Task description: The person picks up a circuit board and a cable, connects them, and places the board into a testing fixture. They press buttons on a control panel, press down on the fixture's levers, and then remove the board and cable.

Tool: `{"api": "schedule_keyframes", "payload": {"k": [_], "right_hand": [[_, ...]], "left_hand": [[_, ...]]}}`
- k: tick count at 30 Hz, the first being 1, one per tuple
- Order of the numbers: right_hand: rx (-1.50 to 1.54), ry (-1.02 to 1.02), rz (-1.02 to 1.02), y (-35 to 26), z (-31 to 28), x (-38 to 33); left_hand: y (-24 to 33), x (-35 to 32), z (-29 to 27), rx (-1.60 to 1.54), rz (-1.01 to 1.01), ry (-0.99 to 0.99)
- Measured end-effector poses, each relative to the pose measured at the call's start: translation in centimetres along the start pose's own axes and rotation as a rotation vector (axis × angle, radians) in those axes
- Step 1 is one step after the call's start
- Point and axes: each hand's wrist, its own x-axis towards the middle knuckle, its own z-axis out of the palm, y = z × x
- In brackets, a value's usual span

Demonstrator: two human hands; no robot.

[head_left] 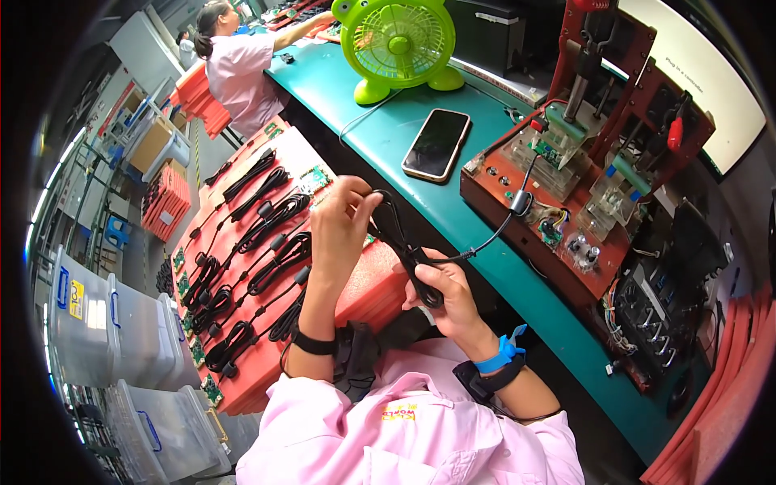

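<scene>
A coiled black cable point(390, 225) is between my two hands, above the gap between the foam stack and the bench. My left hand point(342, 217) has its fingertips closed at the upper loop of the coil. My right hand point(450, 293) is wrapped round the lower part of the bundle. From there the cable runs right, through a black ferrite lump point(521, 203), up to a green circuit board point(547, 149) in the red test fixture point(517, 222). Bands circle both wrists, a blue strap among those on the right.
Salmon-coloured foam sheets point(364, 284) at left carry several bundled black cables point(230, 346) with small boards. On the green bench point(323, 77) are a phone point(437, 144) and a green frog-shaped fan point(398, 44). A screen point(703, 73) stands behind the fixture. A co-worker point(238, 69) sits at far left.
</scene>
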Motion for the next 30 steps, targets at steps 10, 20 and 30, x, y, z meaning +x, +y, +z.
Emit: {"api": "schedule_keyframes", "payload": {"k": [10, 20, 30], "right_hand": [[0.070, 0.017, 0.095, 0.1, -1.8, 0.6], [-0.623, 0.167, 0.088, -2.0, -2.1, -0.3], [-1.205, 0.271, -0.363, -6.2, -4.9, -4.1]], "left_hand": [[-1.9, -1.0, 0.5, -0.929, -0.434, -0.510], [1.2, 0.3, 8.2, 0.093, 0.384, -0.102], [0.9, 1.4, 10.4, 0.182, 0.366, -0.055]]}}
